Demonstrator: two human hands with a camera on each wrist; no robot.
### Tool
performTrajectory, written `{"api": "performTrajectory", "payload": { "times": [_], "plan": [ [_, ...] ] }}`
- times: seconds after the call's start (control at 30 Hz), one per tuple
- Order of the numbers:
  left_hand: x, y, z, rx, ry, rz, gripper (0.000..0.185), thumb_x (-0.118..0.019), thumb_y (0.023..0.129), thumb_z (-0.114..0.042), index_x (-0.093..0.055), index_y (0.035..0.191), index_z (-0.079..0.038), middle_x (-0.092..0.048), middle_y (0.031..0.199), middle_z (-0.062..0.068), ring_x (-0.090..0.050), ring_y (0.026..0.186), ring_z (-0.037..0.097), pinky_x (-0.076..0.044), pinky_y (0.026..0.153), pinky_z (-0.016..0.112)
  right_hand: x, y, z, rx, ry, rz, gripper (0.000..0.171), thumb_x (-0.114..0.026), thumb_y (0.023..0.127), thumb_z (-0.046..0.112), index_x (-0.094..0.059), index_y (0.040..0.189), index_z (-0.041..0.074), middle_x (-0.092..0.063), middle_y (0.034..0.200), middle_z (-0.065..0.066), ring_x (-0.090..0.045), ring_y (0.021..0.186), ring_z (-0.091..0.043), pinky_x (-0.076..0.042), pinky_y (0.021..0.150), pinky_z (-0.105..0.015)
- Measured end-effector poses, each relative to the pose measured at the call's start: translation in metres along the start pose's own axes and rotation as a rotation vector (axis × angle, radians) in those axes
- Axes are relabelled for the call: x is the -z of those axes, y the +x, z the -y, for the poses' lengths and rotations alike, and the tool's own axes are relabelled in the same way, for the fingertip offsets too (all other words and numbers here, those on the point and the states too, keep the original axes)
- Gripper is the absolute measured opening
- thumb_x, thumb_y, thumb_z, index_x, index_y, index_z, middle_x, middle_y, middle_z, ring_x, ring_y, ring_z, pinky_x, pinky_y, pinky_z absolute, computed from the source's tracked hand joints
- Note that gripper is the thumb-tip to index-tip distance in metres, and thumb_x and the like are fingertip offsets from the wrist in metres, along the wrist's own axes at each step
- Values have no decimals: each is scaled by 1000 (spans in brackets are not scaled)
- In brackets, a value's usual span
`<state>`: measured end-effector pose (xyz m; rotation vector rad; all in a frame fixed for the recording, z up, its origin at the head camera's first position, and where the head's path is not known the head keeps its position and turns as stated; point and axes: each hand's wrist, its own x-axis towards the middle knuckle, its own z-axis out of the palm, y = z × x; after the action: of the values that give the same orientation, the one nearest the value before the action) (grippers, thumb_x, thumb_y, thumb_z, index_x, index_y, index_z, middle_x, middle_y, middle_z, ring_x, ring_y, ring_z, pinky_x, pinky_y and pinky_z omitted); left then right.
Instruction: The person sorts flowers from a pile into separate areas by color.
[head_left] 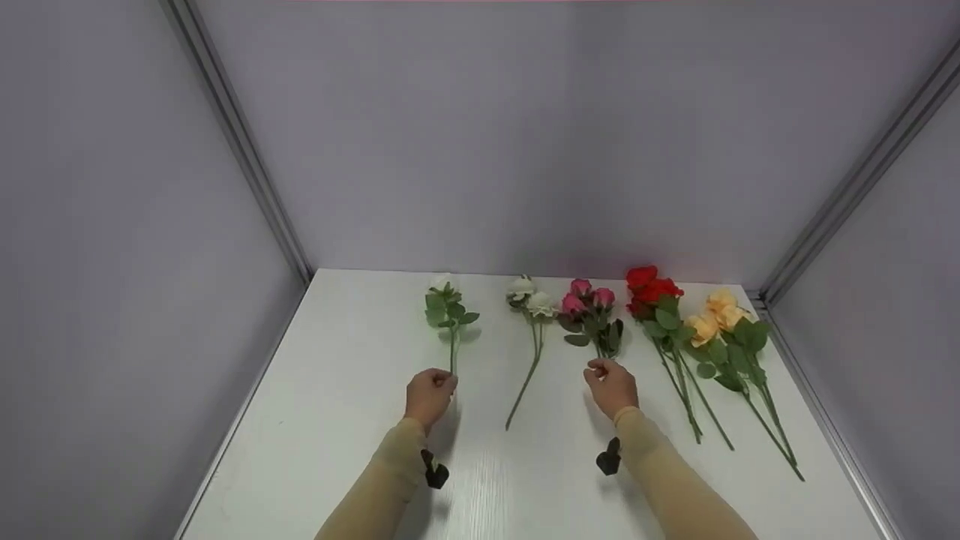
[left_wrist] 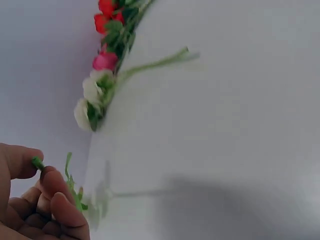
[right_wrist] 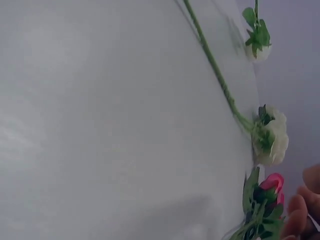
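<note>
White table, smooth, faint wood grain, fills the lower half of the head view. Orange roses and red roses, with long thin stems, lie at centre right. Pink rose sprig, mid-frame: right hand pinches its stem end, fingers curled. White double-bloom stem lies untouched between the hands. Single white rose, left of centre: left hand pinches its slim green stem between thumb and fingertips.

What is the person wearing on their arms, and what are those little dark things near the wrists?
Both arms wear snug tan sleeves, the left sleeve and right sleeve, reaching to the wrists. A small dark device hangs under each wrist: left, right. The left hand and right hand are bare, without gloves.
</note>
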<state>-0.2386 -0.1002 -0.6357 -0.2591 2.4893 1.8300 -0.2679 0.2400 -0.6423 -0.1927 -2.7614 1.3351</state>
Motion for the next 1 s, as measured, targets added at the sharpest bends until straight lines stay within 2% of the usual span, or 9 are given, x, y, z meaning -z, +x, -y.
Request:
{"api": "performTrajectory", "payload": {
  "times": [0.13, 0.23, 0.33, 0.47, 0.57, 0.7, 0.87, 1.0],
  "plan": [
    [-11, -6, -13, 19, -114, -10, 24, -60, 95, -18, -64, 108, 1, -65, 93, 13, -64, 85, 30, -50, 68, 31, -10, -4, 18, 2, 35, 90, 23, -62, 94, 23, -67, 111, 7, -62, 98, -5, -55, 89, -20, -46, 75, -35],
    [-20, -13, -21, 15, -165, -11, 24, -61, 95, -19, -64, 108, 0, -64, 93, 12, -62, 83, 25, -50, 69, 31, -16, -8, 32, 7, 77, 163, 21, -62, 95, 25, -68, 108, 9, -63, 98, -5, -56, 89, -19, -47, 76, -34],
    [-32, -20, -29, -14, -199, -3, 23, -62, 95, -20, -64, 107, -2, -64, 93, 10, -62, 84, 25, -50, 70, 31, -21, -12, 44, -23, 166, 252, 23, -61, 96, 29, -68, 107, 11, -64, 99, -8, -57, 90, -20, -47, 76, -35],
    [-50, -29, -37, -70, -217, 28, 22, -62, 94, -21, -64, 107, -3, -64, 92, 9, -62, 83, 23, -51, 70, 31, -27, -15, 57, -68, 298, 343, 27, -58, 97, 32, -68, 108, 9, -64, 103, -12, -57, 92, -23, -47, 82, -44],
    [-63, -35, -41, -117, -200, 50, 21, -64, 93, -21, -64, 106, -3, -63, 87, 5, -62, 78, 20, -50, 67, 30, -30, -16, 64, -77, 343, 368, 30, -56, 98, 33, -69, 109, 8, -64, 103, -11, -57, 94, -25, -45, 85, -49],
    [-80, -43, -42, -174, -166, 74, 17, -65, 92, -18, -65, 103, -4, -62, 81, 1, -60, 71, 15, -49, 62, 28, -34, -18, 68, -79, 365, 373, 32, -53, 99, 35, -69, 110, 9, -64, 100, -7, -57, 96, -27, -45, 84, -46],
    [-98, -52, -37, -232, -148, 118, 14, -67, 91, -15, -66, 100, -4, -61, 77, -2, -59, 66, 13, -48, 57, 26, -37, -20, 67, -50, 415, 364, 33, -55, 98, 34, -67, 109, 5, -63, 99, -9, -57, 94, -28, -45, 81, -44],
    [-109, -57, -28, -254, -123, 127, 12, -68, 90, -14, -66, 96, -4, -61, 73, -3, -57, 62, 8, -47, 55, 24, -38, -21, 64, -40, 452, 338, 32, -57, 97, 29, -65, 110, 1, -64, 97, -11, -58, 85, -22, -46, 74, -37]
  ]
}}
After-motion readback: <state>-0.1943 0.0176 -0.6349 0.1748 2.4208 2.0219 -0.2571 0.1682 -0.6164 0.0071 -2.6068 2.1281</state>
